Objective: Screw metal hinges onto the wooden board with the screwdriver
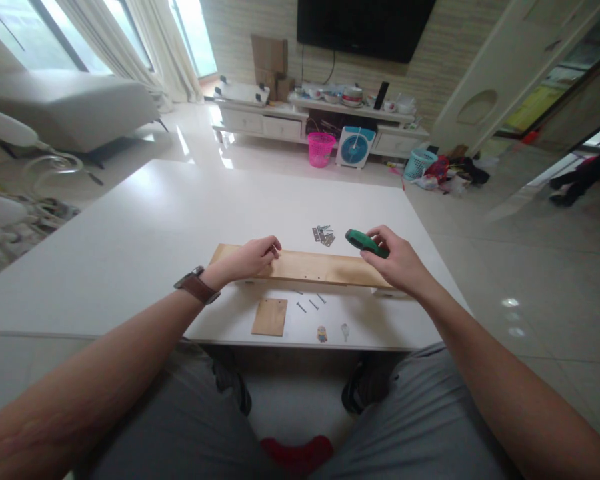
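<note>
A long pale wooden board (325,265) lies across the white table in front of me, raised on supports, with small dark holes near its front edge. Over its left part is my left hand (257,257), fingers curled in; whatever they may hold is hidden. My right hand (393,257), above the board's right end, grips a green tool (366,243) with a dark end; its exact kind is unclear. Several screws (313,305) and a small wooden square (270,317) with holes lie on my side of the board. Behind it sits a pile of metal hinges and screws (323,235).
A small cartoon-figure piece (321,334) and a clear bulb-shaped piece (345,332) lie near the front edge of the white table (220,200). Beyond stand a pink basket (321,149), a blue fan (355,148) and a low cabinet (283,128). A person's legs (587,170) show far right.
</note>
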Tool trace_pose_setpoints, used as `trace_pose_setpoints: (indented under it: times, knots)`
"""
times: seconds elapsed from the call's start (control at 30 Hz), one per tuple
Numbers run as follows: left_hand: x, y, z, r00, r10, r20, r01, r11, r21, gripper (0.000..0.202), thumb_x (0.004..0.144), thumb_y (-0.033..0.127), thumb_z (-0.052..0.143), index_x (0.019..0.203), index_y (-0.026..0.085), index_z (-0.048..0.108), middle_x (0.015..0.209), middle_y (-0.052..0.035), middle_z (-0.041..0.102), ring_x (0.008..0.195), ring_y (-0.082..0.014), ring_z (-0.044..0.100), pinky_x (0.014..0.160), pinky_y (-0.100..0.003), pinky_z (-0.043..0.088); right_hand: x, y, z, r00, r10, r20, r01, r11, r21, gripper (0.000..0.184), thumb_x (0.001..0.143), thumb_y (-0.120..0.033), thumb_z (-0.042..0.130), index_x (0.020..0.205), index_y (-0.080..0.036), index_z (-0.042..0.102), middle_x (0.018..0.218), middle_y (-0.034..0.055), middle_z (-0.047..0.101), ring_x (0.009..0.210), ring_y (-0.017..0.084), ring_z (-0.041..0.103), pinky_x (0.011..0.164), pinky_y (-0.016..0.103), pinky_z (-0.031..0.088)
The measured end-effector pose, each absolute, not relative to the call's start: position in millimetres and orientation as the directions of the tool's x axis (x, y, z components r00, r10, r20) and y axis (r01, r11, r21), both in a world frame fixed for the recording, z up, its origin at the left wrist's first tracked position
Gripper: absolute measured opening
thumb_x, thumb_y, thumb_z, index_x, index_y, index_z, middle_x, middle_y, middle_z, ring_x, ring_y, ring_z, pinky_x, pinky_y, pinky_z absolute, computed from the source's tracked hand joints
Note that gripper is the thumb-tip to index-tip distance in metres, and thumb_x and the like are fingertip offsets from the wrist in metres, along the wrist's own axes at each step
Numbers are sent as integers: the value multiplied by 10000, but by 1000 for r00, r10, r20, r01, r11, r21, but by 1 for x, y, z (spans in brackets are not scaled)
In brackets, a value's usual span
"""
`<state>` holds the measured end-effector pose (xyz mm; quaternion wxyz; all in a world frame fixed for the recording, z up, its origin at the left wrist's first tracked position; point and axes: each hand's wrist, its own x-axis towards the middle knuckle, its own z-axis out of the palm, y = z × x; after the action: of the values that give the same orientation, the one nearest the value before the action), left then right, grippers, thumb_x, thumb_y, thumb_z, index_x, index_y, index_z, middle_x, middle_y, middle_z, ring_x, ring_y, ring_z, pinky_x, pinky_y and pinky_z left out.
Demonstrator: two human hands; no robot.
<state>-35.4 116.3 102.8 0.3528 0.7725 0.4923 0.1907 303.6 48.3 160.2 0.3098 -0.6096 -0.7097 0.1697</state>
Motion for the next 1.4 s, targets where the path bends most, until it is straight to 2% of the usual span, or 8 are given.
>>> trace_pose_setpoints:
  times: [0.17,0.33,0.5,0.63,0.73,0.87,1.13,1.4]
  knots:
    - [-39,120,101,469,883,-10,653,-339,678,256,878,192,493,1080,193,649,926,-65,744,963,-245,686,919,-344,480,303,48,161,-82,975,208,768,195,-610,280,803,-369,681,1038,-219,655,840,25,695,704,172,577,678,314,415]
    - [-41,122,105,424,905,-19,668,-299,682,270,856,156,534,1070,191,695,875,-54,737,851,-226,664,860,-315,472,305,49,160,-101,979,177,784,188,-591,261,802,-354,689,1022,-218,662,882,38,717,713,175,592,677,315,424]
    - [-44,125,104,399,917,-25,750,-310,584,267,913,193,525,1070,193,741,952,-84,756,878,-235,669,830,-317,468,319,59,156,-92,983,161,814,167,-556,238,781,-321,703,988,-207,681,833,38,710,706,177,592,694,323,435]
    - [-45,127,102,429,902,-37,763,-340,550,253,907,240,571,1105,192,721,940,-69,762,875,-226,693,809,-311,497,327,66,150,-72,993,97,845,113,-523,246,774,-318,711,992,-208,686,831,35,705,723,186,614,724,335,453]
    - [-46,127,103,447,894,-20,756,-366,543,262,901,297,618,1122,188,709,907,-60,756,843,-219,697,779,-308,510,328,67,148,-104,993,49,856,114,-503,247,782,-319,718,1007,-216,700,855,38,720,738,194,630,738,345,459]
    - [-47,124,108,437,899,29,747,-381,546,261,872,282,651,1107,182,709,868,-44,749,796,-198,690,749,-294,507,326,66,148,-139,990,32,859,136,-493,227,804,-313,710,1011,-220,715,904,47,743,742,194,641,743,350,474]
    - [-45,122,116,406,914,-11,767,-334,547,80,819,243,735,848,168,740,789,-39,737,739,-172,667,696,-266,482,328,68,144,-173,985,-8,891,153,-427,227,817,-284,715,1035,-223,732,965,52,751,791,195,638,730,340,449]
    - [-49,126,113,384,923,-25,775,-307,553,140,869,218,672,962,177,768,826,-41,772,757,-174,697,728,-279,517,328,68,141,-193,980,-39,901,161,-403,197,843,-269,719,1034,-222,732,982,56,772,797,198,655,718,327,445]
